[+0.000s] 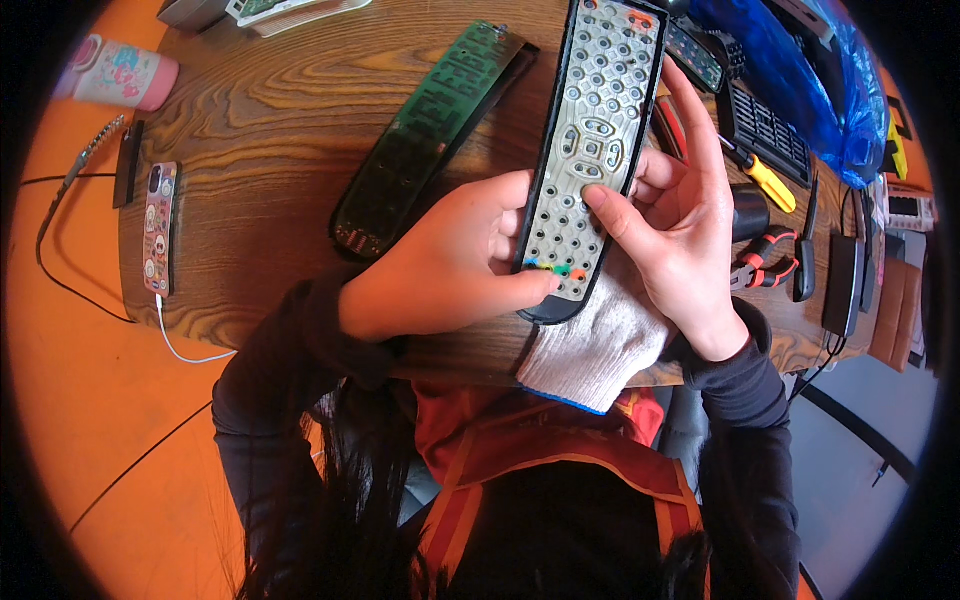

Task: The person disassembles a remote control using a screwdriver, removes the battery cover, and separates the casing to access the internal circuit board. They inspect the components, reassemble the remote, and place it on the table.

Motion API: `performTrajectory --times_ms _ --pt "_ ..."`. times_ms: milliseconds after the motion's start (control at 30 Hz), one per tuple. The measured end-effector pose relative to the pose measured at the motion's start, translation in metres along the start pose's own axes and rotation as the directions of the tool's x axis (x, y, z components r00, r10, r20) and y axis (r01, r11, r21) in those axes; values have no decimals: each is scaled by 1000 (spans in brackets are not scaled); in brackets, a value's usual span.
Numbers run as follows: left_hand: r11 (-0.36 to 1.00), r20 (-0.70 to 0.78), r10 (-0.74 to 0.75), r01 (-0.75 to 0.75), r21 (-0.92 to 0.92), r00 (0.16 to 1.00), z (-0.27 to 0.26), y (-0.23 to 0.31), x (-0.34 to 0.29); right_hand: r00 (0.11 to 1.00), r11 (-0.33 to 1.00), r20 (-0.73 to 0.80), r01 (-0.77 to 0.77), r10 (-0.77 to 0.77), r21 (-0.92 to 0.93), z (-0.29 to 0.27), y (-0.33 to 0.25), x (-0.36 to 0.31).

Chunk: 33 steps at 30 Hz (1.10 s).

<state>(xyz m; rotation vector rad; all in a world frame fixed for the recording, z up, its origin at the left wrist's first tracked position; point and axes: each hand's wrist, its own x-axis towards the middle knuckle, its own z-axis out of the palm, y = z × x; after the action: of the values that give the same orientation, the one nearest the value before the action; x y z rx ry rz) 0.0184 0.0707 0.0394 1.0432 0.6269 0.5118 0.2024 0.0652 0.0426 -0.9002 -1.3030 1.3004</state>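
Note:
Both my hands hold up an opened remote control shell (550,309), long and black, tilted slightly to the right. In it lies a grey rubber keypad (597,92) with rows of round contacts and coloured marks at its ends. My left hand (440,258) grips the lower left edge, its thumb across the bottom end. My right hand (685,235) supports the right edge, its thumb pressed on the keypad below the ring of central buttons. Left of the shell, a long green circuit board (425,135) rests on the wooden table. A white knit glove (600,345) lies beneath my hands.
At right are a yellow screwdriver (770,185), red-and-black pliers (768,262), a black keypad-like panel (765,130) and a blue plastic bag (800,75). A phone (160,225) on a white cable and a pink-and-white cup (125,75) stand toward the left edge.

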Motion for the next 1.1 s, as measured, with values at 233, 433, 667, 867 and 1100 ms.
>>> performTrajectory --times_ms 233,433,667,867,1100 --pt "999 -5 28 -28 27 1000 -3 1 2 999 999 17 -35 35 18 1 -3 -1" --pt "998 79 -20 15 63 997 -1 0 -1 995 997 -93 49 -44 55 2 -3 0" --pt "991 17 50 -52 126 999 4 -12 -3 975 991 -184 120 -128 -51 1 1 2" --pt "973 2 123 -121 197 992 5 -15 -3 976 991 -179 110 -122 -73 -2 1 4" --pt "974 114 -161 139 176 980 5 0 -5 982 999 -185 26 -33 -39 -3 -1 4"
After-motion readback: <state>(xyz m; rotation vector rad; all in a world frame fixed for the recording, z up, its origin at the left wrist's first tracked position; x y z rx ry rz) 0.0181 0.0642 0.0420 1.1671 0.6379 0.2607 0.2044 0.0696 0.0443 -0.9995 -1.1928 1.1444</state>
